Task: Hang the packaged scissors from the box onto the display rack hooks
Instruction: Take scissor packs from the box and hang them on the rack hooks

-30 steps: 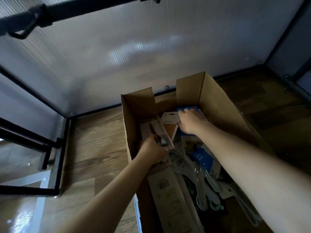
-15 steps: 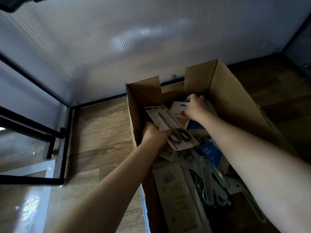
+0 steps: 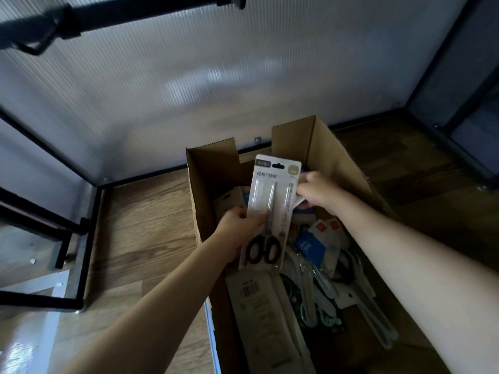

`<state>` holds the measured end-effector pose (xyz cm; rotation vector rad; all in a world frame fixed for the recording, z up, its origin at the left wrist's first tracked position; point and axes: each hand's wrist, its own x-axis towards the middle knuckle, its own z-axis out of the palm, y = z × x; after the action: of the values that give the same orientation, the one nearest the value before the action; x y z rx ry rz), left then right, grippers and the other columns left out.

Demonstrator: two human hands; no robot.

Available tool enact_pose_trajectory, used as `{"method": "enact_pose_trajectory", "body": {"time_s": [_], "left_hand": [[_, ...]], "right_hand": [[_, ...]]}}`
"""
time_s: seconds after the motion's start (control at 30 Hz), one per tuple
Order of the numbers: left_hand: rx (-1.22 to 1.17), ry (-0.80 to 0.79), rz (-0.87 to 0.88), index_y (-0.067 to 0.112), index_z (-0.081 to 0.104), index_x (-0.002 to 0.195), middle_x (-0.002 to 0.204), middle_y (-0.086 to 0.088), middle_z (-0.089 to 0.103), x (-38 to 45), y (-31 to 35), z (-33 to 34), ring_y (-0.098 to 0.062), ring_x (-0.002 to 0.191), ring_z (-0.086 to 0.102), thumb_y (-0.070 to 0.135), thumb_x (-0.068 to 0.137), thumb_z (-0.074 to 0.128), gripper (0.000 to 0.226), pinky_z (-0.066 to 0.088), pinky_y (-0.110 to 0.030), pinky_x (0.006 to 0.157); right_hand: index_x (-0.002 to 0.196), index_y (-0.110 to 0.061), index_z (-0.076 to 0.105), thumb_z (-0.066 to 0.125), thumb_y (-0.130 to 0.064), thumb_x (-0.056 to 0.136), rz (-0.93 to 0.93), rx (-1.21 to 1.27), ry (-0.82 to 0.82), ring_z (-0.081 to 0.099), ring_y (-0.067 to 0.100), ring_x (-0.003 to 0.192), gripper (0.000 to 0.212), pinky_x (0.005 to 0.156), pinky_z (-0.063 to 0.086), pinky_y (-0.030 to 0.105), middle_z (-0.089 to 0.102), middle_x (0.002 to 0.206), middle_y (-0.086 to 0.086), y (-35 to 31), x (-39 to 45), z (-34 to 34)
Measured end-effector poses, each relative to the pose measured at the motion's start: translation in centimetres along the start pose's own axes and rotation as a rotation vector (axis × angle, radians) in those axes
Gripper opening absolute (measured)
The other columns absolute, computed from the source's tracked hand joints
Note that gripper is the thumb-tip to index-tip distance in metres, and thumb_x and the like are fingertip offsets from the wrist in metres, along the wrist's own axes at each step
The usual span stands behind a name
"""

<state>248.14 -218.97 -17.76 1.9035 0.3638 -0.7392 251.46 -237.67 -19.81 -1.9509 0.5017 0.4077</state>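
My left hand (image 3: pixel 240 228) has its fingers curled round the left edge of a packaged pair of scissors (image 3: pixel 270 211), thumb across the front of the card about halfway down, so the pack stands nearly upright with its hang slot (image 3: pixel 278 166) at the top and the black handles (image 3: pixel 263 252) at the bottom. I judge that grip sensible: holding low on the card keeps the slot clear for threading onto a hook. My right hand (image 3: pixel 316 190) reaches in just behind the pack's right edge, and its fingers pinch something pale there, a second card I think, though the motion blur and the front pack hide enough that I cannot say exactly what it holds. The lifted pack sits above the far end of the open cardboard box (image 3: pixel 345 168), raised clear of the jumble inside it. Further down in the box lie more packs: a long card with a barcode (image 3: pixel 249 288) face-down near me, a blue-labelled packet (image 3: pixel 310 245), and clear blister packs with pale-handled scissors (image 3: pixel 321 290) heaped to the right. The box stands on the wood floor (image 3: pixel 151 225) against the translucent ribbed back panel (image 3: pixel 216 76) of the display rack. Overhead at the upper left runs a dark rack bar (image 3: pixel 108 14) with what looks like a hook end (image 3: pixel 29 47); that is where I would carry this pack next, slot first.
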Motion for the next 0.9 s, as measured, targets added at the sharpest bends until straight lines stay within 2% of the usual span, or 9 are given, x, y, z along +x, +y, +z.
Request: {"method": "enact_pose_trajectory", "body": {"time_s": [0.1, 0.23, 0.3, 0.4, 0.5, 0.6, 0.73, 0.83, 0.9], "left_hand": [[-0.030, -0.006, 0.086, 0.014, 0.053, 0.123, 0.111, -0.007, 0.064, -1.1, 0.2, 0.0, -0.023, 0.099, 0.064, 0.038, 0.081, 0.070, 0.052, 0.054, -0.044, 0.087], [-0.002, -0.013, 0.248, 0.020, 0.060, 0.107, 0.097, 0.003, 0.066, -2.8, 0.5, -0.8, -0.012, 0.090, 0.064, 0.027, 0.091, 0.060, 0.017, 0.053, -0.025, 0.070], [-0.024, 0.013, 0.302, 0.024, 0.060, 0.098, 0.092, 0.006, 0.066, -3.8, 0.9, -1.3, -0.009, 0.086, 0.064, 0.027, 0.092, 0.058, 0.007, 0.051, -0.023, 0.067], [-0.088, 0.088, 0.387, 0.030, 0.060, 0.088, 0.091, 0.004, 0.068, -5.4, 1.2, -2.1, -0.013, 0.088, 0.065, 0.026, 0.093, 0.056, 0.007, 0.056, -0.033, 0.077], [-0.199, 0.155, 0.454, 0.031, 0.060, 0.089, 0.095, 0.001, 0.068, -6.8, 1.7, -2.9, -0.016, 0.091, 0.066, 0.022, 0.094, 0.054, 0.012, 0.056, -0.037, 0.079], [-0.284, 0.192, 0.500, 0.029, 0.059, 0.093, 0.095, 0.003, 0.067, -8.0, 2.4, -3.5, -0.012, 0.091, 0.064, 0.018, 0.095, 0.053, 0.013, 0.054, -0.031, 0.073], [-0.386, 0.221, 0.547, 0.023, 0.060, 0.096, 0.093, 0.002, 0.069, -9.8, 3.9, -3.7, -0.011, 0.085, 0.066, 0.023, 0.094, 0.053, 0.007, 0.053, -0.025, 0.065], [-0.389, 0.291, 0.602, 0.022, 0.058, 0.092, 0.089, 0.001, 0.067, -11.2, 5.4, -3.9, -0.009, 0.080, 0.066, 0.028, 0.095, 0.052, 0.009, 0.052, -0.023, 0.061], [-0.376, 0.326, 0.662, 0.021, 0.058, 0.094, 0.087, 0.003, 0.067, -12.3, 6.5, -4.4, -0.006, 0.076, 0.065, 0.029, 0.095, 0.052, 0.010, 0.052, -0.022, 0.060]], "right_hand": [[0.090, -0.015, 0.062, 0.050, -0.008, 0.093, -0.029, 0.039, -0.025, 0.065, 0.019, 0.092, 0.014, 0.075, 0.056, 0.031, 0.067, 0.092, 0.004, -1.6, -1.5, 0.0], [0.091, -0.004, 0.067, 0.044, -0.019, 0.092, -0.087, -0.046, -0.047, 0.066, 0.029, 0.091, 0.027, 0.082, 0.053, 0.042, 0.070, 0.096, 0.014, -4.1, -3.6, -0.5], [0.091, -0.008, 0.069, 0.041, -0.026, 0.091, -0.143, -0.195, -0.052, 0.065, 0.033, 0.093, 0.034, 0.084, 0.053, 0.045, 0.070, 0.097, 0.011, -5.2, -4.5, -0.8], [0.126, -0.022, 0.060, 0.034, -0.008, 0.096, -0.272, -0.486, -0.034, 0.059, 0.024, 0.102, 0.042, 0.066, 0.043, 0.022, 0.058, 0.127, 0.004, -6.7, -6.6, -1.4], [0.137, -0.023, 0.049, 0.043, -0.001, 0.093, -0.373, -0.630, 0.055, 0.052, 0.023, 0.118, 0.049, 0.084, 0.042, 0.022, 0.046, 0.143, 0.006, -7.3, -7.9, -2.0], [0.121, -0.020, 0.064, 0.051, -0.011, 0.094, -0.510, -0.771, 0.276, 0.059, 0.024, 0.109, 0.031, 0.092, 0.048, 0.032, 0.063, 0.123, 0.007, -7.8, -8.7, -2.3], [0.100, -0.020, 0.070, 0.056, -0.033, 0.093, -0.636, -0.927, 0.434, 0.062, 0.017, 0.084, 0.021, 0.071, 0.049, 0.027, 0.069, 0.092, -0.001, -9.4, -10.2, -3.1], [0.097, -0.020, 0.072, 0.060, -0.042, 0.089, -0.649, -0.941, 0.465, 0.061, 0.017, 0.083, 0.026, 0.075, 0.051, 0.032, 0.065, 0.089, -0.001, -11.1, -11.1, -4.6], [0.100, -0.022, 0.072, 0.061, -0.044, 0.087, -0.645, -0.921, 0.474, 0.052, 0.017, 0.086, 0.028, 0.074, 0.043, 0.030, 0.053, 0.093, -0.002, -12.3, -11.9, -5.6]]}}
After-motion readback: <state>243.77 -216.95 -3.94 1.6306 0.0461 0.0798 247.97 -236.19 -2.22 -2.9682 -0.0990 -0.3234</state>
